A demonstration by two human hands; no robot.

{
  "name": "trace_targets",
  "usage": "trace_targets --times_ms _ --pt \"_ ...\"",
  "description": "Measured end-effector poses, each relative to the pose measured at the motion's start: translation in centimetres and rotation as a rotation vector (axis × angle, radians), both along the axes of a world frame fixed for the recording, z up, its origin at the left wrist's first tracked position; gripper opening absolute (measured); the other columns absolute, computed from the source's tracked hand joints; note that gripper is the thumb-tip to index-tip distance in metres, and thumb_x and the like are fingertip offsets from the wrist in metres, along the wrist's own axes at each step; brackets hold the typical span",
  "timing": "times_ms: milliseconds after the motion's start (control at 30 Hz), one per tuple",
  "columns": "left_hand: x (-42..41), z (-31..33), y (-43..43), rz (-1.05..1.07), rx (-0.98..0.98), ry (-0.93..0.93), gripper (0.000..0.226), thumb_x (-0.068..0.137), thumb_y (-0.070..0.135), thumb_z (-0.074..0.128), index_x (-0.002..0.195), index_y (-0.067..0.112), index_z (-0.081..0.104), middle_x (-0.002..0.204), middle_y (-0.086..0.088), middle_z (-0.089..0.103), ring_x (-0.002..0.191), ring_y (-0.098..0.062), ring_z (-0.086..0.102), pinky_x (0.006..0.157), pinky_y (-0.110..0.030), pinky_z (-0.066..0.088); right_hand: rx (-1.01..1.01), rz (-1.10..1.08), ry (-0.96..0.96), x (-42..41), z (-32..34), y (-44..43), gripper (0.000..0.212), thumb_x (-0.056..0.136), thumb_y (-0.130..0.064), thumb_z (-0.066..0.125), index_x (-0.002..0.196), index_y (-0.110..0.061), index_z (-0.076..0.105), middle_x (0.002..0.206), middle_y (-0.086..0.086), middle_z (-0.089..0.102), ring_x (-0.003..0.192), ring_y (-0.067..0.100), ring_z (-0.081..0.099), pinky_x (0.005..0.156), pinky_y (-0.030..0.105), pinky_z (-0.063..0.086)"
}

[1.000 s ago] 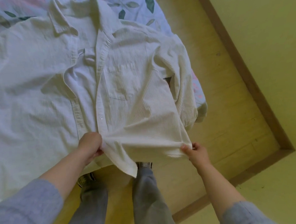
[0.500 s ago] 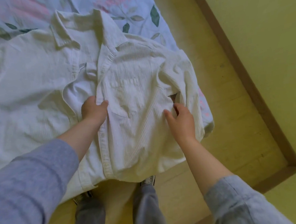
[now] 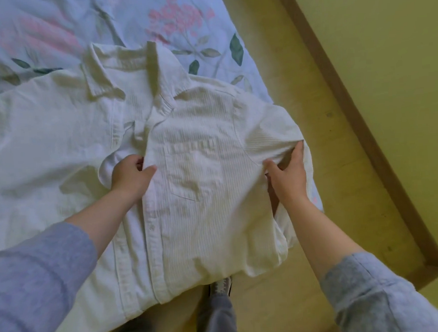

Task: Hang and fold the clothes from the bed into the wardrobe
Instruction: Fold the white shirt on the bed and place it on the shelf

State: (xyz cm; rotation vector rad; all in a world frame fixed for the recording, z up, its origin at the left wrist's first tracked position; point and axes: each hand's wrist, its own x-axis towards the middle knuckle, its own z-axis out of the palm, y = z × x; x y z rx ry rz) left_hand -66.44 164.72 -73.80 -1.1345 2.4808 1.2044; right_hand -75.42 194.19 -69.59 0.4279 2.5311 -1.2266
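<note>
Left hand (image 3: 130,175) grips the placket edge of the white shirt (image 3: 203,218) at chest height, thumb on top and fingers tucked under the front panel. Right hand (image 3: 289,174) pinches a bunched fold where the short sleeve (image 3: 275,134) meets the body, cloth held between thumb and fingers. We read both grips as narrow and holding fabric, not pressing flat.

A second ago both hands held the hem at the bed edge. Half a second ago they were moving up the front. Now they sit level with the chest pocket (image 3: 190,172), which lies between them. The hem is released and drapes over the bed edge above the shoes (image 3: 220,286).

The shirt lies face up on the floral bedsheet (image 3: 178,19), collar (image 3: 119,69) away from us, unbuttoned, the right-hand front panel spread over the other. The far left side of the shirt is wrinkled and untouched.

Our judgement: the panel is laid out and the hands have set up to square the front or fold the sleeve side inward. Folding has barely begun. The wardrobe is not in view, so nothing is put away yet.

Risk: pulling on the sleeve fold could drag the shirt off the bed edge towards the wooden floor (image 3: 312,108).
</note>
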Motion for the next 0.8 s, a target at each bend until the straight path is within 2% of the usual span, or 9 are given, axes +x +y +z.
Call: trace_targets --times_ms 100,167,267,367,433,533,633,733,800 --pt "-1.8 -0.2 -1.2 0.122 -0.148 -0.028 0.032 0.095 0.026 0.051 0.066 0.011 0.049 0.065 -0.003 0.049 0.066 -0.027 0.048 0.055 -0.033 0.030 0.053 0.043 0.044 -0.4 -0.3 -0.3 0.098 0.088 -0.024 0.067 0.157 -0.023 -0.002 0.161 0.002 0.021 0.141 0.020 0.033 0.110 0.016 0.035" --pt "-2.3 -0.5 -1.6 0.130 -0.217 -0.114 0.027 0.095 0.030 0.046 0.076 0.012 0.054 0.076 -0.008 0.056 0.072 -0.030 0.054 0.065 -0.035 0.042 0.066 0.033 0.045 0.4 -0.8 -0.6 0.101 0.088 -0.022 0.070 0.157 -0.024 -0.005 0.162 0.001 0.009 0.143 0.013 0.024 0.105 0.002 0.024" --pt "-2.4 -0.9 -1.5 0.073 -0.144 -0.192 0.030 0.089 0.036 0.043 0.093 0.010 0.057 0.093 -0.016 0.062 0.088 -0.038 0.060 0.085 -0.047 0.052 0.110 -0.012 -0.004 1.0 -0.6 -0.9 0.102 0.086 -0.023 0.074 0.157 -0.022 0.001 0.158 0.003 0.015 0.117 0.011 0.047 0.105 0.025 0.039" --pt "-3.4 -0.2 -1.9 0.055 0.009 -0.110 0.040 0.075 0.058 0.053 0.083 0.020 0.060 0.079 -0.003 0.064 0.075 -0.028 0.063 0.073 -0.042 0.054 0.410 0.123 0.170 -0.2 0.2 -0.7 0.060 0.086 -0.034 0.070 0.138 -0.018 0.046 0.127 0.001 0.052 0.103 0.010 0.053 0.078 0.029 0.041" --pt "-4.9 0.3 -2.5 0.115 0.051 0.013 0.043 0.077 0.057 0.065 0.091 0.017 0.061 0.085 0.003 0.064 0.078 -0.022 0.063 0.065 -0.031 0.048 0.485 0.191 0.315 -1.7 0.9 -1.4 0.035 0.087 -0.036 0.066 0.117 -0.020 0.060 0.101 -0.004 0.057 0.094 0.016 0.057 0.071 0.031 0.040" --pt "-7.5 0.6 -3.0 0.110 0.010 0.102 0.044 0.081 0.043 0.073 0.109 0.013 0.058 0.101 0.001 0.061 0.085 -0.016 0.057 0.068 -0.025 0.040 0.373 0.390 0.312 -5.3 0.6 -4.1 0.036 0.090 -0.029 0.065 0.123 -0.015 0.060 0.120 0.003 0.058 0.115 0.023 0.052 0.094 0.035 0.042" --pt "-10.4 0.5 -3.3 0.114 0.052 0.091 0.059 0.081 0.041 0.075 0.126 0.008 0.054 0.117 -0.005 0.058 0.096 -0.016 0.054 0.078 -0.024 0.040 0.420 0.593 0.218 -9.6 -0.6 -7.8 0.049 0.095 -0.026 0.060 0.140 -0.009 0.047 0.143 0.009 0.047 0.136 0.026 0.038 0.116 0.041 0.026" --pt "-13.2 -0.1 -4.1 0.082 0.101 0.077 0.064 0.080 0.039 0.076 0.131 0.008 0.052 0.126 -0.007 0.057 0.112 -0.022 0.056 0.086 -0.024 0.039 0.530 0.654 0.185 -12.9 -2.1 -10.6 0.045 0.094 -0.025 0.059 0.135 -0.012 0.046 0.138 0.005 0.049 0.132 0.026 0.040 0.114 0.051 0.024" --pt "-14.9 -0.4 -4.7 0.001 0.107 0.075 0.039 0.082 0.034 0.075 0.110 0.009 0.063 0.103 -0.004 0.063 0.099 -0.023 0.059 0.075 -0.019 0.043 0.586 0.642 0.184 -14.2 -2.8 -11.4 0.035 0.091 -0.022 0.058 0.123 -0.010 0.053 0.125 0.007 0.054 0.118 0.029 0.049 0.104 0.046 0.034"
